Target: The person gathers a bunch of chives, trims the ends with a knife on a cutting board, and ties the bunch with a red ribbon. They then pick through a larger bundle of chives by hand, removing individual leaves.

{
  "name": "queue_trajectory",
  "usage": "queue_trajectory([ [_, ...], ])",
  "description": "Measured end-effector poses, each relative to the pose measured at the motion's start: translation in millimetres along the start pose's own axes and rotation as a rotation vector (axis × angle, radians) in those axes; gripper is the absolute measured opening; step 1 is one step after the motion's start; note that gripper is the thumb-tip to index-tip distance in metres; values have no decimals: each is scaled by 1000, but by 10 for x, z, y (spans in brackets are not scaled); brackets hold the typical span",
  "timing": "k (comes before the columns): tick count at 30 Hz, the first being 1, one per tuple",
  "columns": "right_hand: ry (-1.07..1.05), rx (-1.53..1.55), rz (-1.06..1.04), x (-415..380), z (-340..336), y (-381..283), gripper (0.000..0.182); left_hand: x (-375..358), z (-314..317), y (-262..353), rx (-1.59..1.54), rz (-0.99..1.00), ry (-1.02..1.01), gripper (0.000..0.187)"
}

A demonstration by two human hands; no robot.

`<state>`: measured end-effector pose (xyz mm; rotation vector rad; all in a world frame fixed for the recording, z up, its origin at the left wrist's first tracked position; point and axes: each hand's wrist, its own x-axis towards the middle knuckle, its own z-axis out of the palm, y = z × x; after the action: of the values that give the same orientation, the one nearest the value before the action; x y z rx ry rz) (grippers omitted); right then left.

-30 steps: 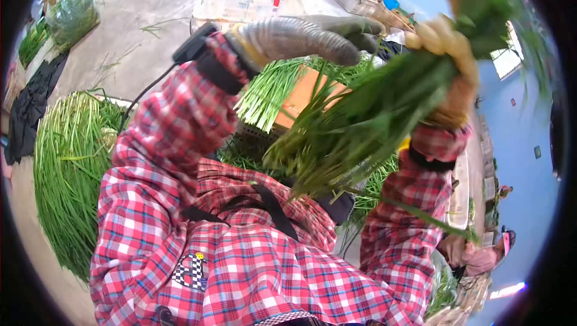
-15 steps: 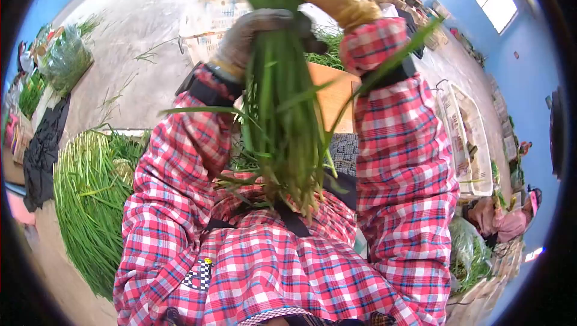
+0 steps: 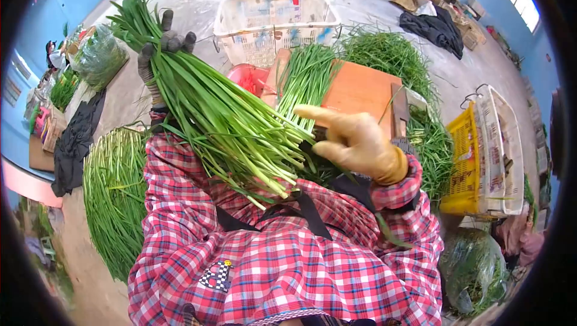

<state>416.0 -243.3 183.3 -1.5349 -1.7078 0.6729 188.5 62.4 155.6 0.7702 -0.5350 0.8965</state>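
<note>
A thick bunch of garlic chives (image 3: 222,100) lies slantwise in front of my chest, leafy tips at upper left and pale stem ends at lower right. My left hand (image 3: 165,49), in a dark grey glove, grips it from beneath near the leafy end, with some fingers sticking up past the leaves. Beside the stem ends is my right hand (image 3: 356,142) in a yellow rubber glove, its index finger and thumb apart. Loose green leaves hang below the right wrist. Behind the bunch, a smaller bundle of chives (image 3: 305,76) rests on an orange-brown board (image 3: 363,91).
A white plastic crate (image 3: 276,31) stands beyond the board, with a red bowl (image 3: 247,78) nearer. Loose greens (image 3: 384,52) heap behind and right of the board. A large chive pile (image 3: 114,199) is at left. Yellow (image 3: 463,163) and white crates stand at right.
The bunch swung from upright before me to a slant on the left, stems toward the right. My right hand let go of its upper part and came down beside the stem ends.
</note>
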Motion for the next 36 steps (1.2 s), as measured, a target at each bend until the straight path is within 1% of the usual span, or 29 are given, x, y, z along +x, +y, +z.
queue_trajectory([
  [1, -83, -203, -67, 53, 84, 33, 57, -26, -8, 22, 2, -15, 7, 72],
  [2, -68, -371, -174, 114, 241, 149, 61, -41, -9, 30, 6, -21, 36, 72],
  [4, -44, -522, -198, 221, 444, 258, 58, -33, 6, 1, 12, -36, 59, 72],
  [5, -38, -516, -197, 267, 490, 287, 58, -33, 22, -11, 30, -53, 76, 71],
  [7, -43, -456, -263, 340, 548, 355, 28, -54, 55, -36, 97, -64, 121, 68],
  [8, -40, -450, -262, 359, 568, 425, 28, -75, 85, -41, 100, -69, 123, 68],
  [10, -23, -520, -284, 381, 582, 582, 13, -97, 157, -46, 186, -97, 211, 77],
  [11, -20, -492, -301, 366, 560, 656, 15, -119, 149, -24, 189, -101, 212, 77],
  [13, -25, -434, -310, 267, 417, 688, 14, -177, 82, 87, 200, -154, 258, 72],
  [16, -70, -353, -278, 96, 175, 677, 13, -281, -73, 255, 229, -131, 285, 67],
  [17, -22, -297, -276, 31, 149, 702, 12, -318, -137, 324, 238, -108, 340, 65],
  [18, 22, -240, -272, -45, 122, 734, 10, -351, -198, 391, 243, -104, 343, 65],
  [19, 16, -238, -277, -115, 96, 784, 10, -378, -243, 452, 245, -90, 395, 65],
  [20, 33, -216, -216, -192, 68, 852, 9, -411, -283, 509, 247, -76, 446, 65],
  [21, 52, -196, -153, -294, 30, 944, 9, -448, -258, 541, 270, 41, 629, 50],
  [22, 75, -282, -77, -435, -24, 1103, 10, -481, -333, 627, 273, 48, 627, 50],
  [24, 137, -113, 74, -661, -114, 1228, 9, -593, -536, 887, 262, 62, 640, 36],
  [25, 221, -32, 93, -780, -90, 1335, 9, -543, -332, 849, 314, 75, 846, 28],
  [26, 231, -7, 101, -859, -116, 1399, 10, -578, -353, 918, 322, 79, 851, 28],
  [28, 315, 75, 197, -967, -125, 1406, 13, -608, -475, 1062, 327, 66, 869, 23],
  [29, 307, 75, 187, -1035, -142, 1463, 13, -629, -522, 1141, 432, 69, 947, 24],
  [31, 348, 140, 380, -1122, -138, 1540, 14, -708, -503, 1232, 411, 109, 950, 24],
  [32, 345, 138, 376, -1144, -109, 1550, 14, -725, -492, 1251, 386, 135, 951, 24],
  [34, 23, -444, 264, -1095, 11, 1351, 23, -684, -429, 1285, 352, 129, 978, 23],
  [35, 9, -446, 266, -978, 45, 1237, 38, -668, -337, 1237, 408, 105, 1000, 23],
  [36, 12, -356, 259, -822, 55, 1124, 44, -647, -274, 1192, 462, 80, 1024, 23],
])
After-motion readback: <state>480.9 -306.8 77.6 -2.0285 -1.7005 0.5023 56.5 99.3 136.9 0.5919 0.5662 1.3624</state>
